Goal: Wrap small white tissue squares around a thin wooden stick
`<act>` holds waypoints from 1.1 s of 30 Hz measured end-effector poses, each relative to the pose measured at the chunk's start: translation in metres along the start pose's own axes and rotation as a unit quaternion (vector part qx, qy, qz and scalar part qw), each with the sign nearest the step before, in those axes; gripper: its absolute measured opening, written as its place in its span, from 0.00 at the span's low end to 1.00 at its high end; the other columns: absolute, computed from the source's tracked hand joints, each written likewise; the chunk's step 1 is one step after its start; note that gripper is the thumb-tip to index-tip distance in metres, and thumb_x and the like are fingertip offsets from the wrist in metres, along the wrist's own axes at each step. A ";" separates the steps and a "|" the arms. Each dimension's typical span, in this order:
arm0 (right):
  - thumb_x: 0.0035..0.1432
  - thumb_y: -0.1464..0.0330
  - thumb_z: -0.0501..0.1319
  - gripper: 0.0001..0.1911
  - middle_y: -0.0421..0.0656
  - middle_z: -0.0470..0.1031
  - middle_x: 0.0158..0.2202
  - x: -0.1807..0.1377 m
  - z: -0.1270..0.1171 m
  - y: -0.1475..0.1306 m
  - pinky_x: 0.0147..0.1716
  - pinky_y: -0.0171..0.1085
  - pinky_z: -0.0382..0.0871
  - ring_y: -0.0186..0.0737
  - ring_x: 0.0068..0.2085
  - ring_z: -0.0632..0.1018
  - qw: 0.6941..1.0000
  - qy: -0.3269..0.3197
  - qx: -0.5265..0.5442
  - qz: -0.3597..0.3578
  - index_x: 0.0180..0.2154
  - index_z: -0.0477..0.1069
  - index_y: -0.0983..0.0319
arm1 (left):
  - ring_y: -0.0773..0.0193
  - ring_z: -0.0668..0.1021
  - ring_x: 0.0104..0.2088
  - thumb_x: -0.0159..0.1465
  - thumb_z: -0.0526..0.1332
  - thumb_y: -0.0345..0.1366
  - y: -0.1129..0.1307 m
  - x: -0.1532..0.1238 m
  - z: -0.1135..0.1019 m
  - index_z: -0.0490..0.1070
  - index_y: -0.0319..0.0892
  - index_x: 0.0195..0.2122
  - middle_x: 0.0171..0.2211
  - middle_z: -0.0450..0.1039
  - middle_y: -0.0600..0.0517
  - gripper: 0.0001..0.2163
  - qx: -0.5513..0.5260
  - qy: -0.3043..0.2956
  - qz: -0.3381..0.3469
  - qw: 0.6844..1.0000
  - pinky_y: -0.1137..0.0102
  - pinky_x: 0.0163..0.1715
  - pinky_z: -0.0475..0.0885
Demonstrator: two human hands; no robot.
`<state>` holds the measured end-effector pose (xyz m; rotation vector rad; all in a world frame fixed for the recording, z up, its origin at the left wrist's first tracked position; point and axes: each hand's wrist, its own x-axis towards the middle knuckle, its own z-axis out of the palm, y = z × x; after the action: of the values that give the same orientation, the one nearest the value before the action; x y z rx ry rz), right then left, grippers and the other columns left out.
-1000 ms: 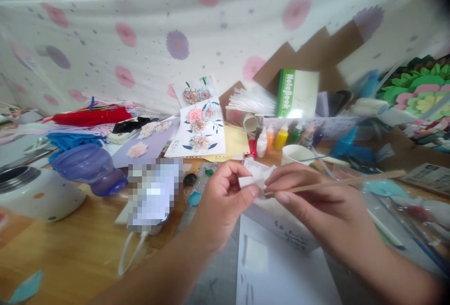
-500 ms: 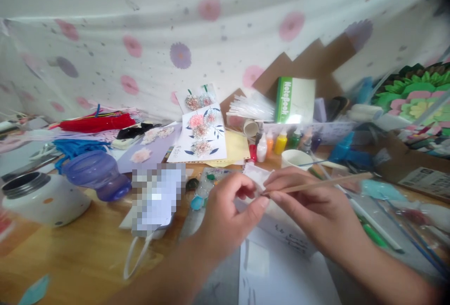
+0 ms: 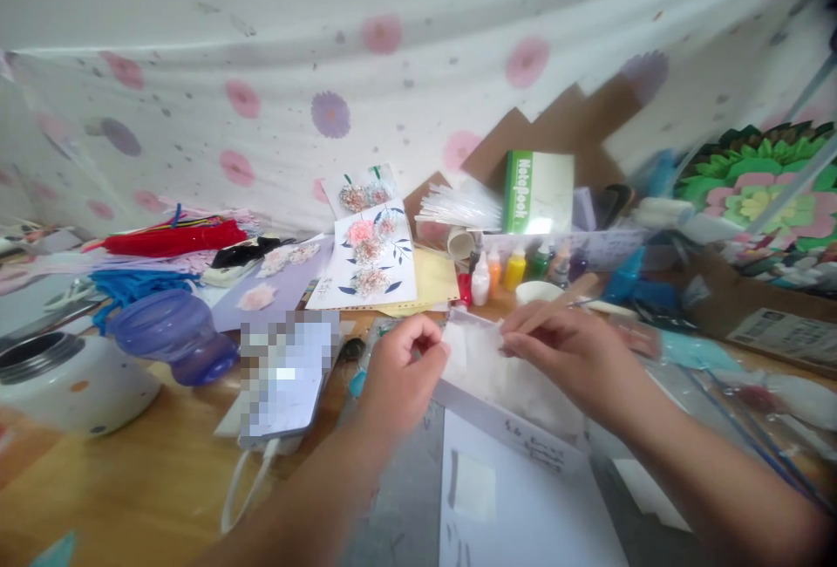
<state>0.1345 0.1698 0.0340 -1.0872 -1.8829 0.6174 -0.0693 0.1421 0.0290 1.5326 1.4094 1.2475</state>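
Observation:
My right hand (image 3: 575,358) pinches a thin, flat wooden stick (image 3: 561,303), which slants up to the right. Left of it, my left hand (image 3: 405,375) has thumb and forefinger pressed together; whatever lies between them is too small to make out. Both hands are over a shallow white paper box (image 3: 549,434) with handwriting on its near side and pale, whitish contents (image 3: 510,388). A gap separates the two hands. In front of the box lies a white sheet (image 3: 529,506) bearing a small whitish square (image 3: 474,484).
To the left are a phone (image 3: 294,375) with a cable, a purple cup (image 3: 173,331) and a white jar (image 3: 78,384). Small paint bottles (image 3: 515,269), a white bowl (image 3: 537,291) and flower cards (image 3: 372,257) stand behind. Brushes (image 3: 745,419) lie at the right.
My hands have drawn apart, the right one going right with the stick. The stick now points more steeply upward, and more of the box's inside shows.

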 end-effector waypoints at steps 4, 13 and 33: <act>0.54 0.69 0.63 0.08 0.43 0.82 0.30 0.001 -0.002 0.005 0.31 0.40 0.74 0.45 0.32 0.81 1.000 -0.016 -0.021 0.008 0.24 0.75 0.59 | 0.61 0.70 0.30 0.56 0.59 0.29 -0.005 0.006 -0.005 0.65 0.44 0.23 0.26 0.66 0.54 0.06 0.092 0.060 0.076 0.991 0.68 0.32 0.63; 0.56 0.66 0.65 0.10 0.43 0.80 0.34 0.001 -0.007 0.006 0.44 0.45 0.73 0.45 0.41 0.80 0.999 0.001 0.021 -0.051 0.24 0.73 0.59 | 0.54 0.73 0.43 0.60 0.59 0.26 -0.007 0.003 -0.004 0.73 0.44 0.29 0.38 0.75 0.48 0.07 0.340 -0.057 0.263 0.901 0.58 0.46 0.66; 0.58 0.75 0.66 0.10 0.46 0.83 0.31 -0.113 -0.096 0.013 0.33 0.30 0.80 0.44 0.34 0.84 0.992 -0.049 -0.098 -0.065 0.32 0.80 0.53 | 0.56 0.75 0.44 0.56 0.64 0.28 -0.005 0.008 -0.001 0.72 0.43 0.24 0.38 0.73 0.51 0.06 0.307 -0.112 0.194 0.925 0.53 0.54 0.60</act>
<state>0.2519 0.0785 0.0254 -1.0616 -2.1165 0.4254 -0.0727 0.1508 0.0261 2.3923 1.4625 0.8237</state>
